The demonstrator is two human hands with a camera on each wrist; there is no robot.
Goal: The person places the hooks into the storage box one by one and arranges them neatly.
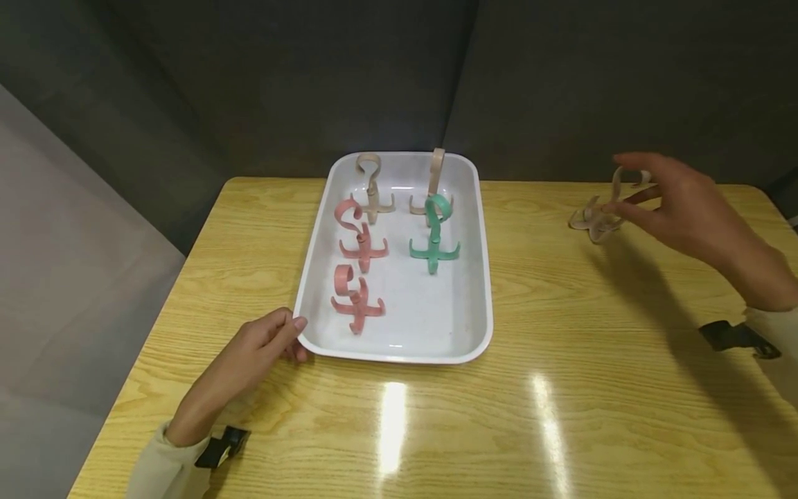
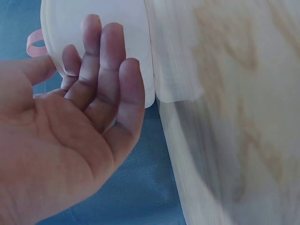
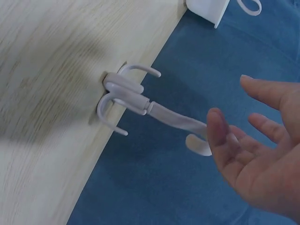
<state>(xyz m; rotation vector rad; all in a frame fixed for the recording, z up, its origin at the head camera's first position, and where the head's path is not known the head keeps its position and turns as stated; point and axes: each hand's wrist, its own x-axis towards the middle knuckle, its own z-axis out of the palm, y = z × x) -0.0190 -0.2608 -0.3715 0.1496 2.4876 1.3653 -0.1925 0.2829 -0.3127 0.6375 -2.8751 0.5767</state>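
My left hand point(image 1: 264, 343) holds the front left corner of a white tray point(image 1: 485, 305), thumb over the rim and the other fingers outside and below it. In the tray stand several rotating claw hooks: two pink hooks point(image 1: 364, 253) point(image 1: 358, 310) on the left, a green hook point(image 1: 433, 251) on the right, and two beige hooks point(image 1: 373, 201) point(image 1: 436, 173) at the back. My right hand point(image 1: 688, 208) is at another beige hook point(image 3: 173, 117) on the table, thumb and fingers spread around its curved top, which one finger partly hides in the right wrist view.
The tray sits on a yellow wood-grain table point(image 1: 548, 312), near its back edge. A dark curtain point(image 1: 280, 90) hangs right behind the table. A pale panel point(image 1: 56, 312) stands to the left.
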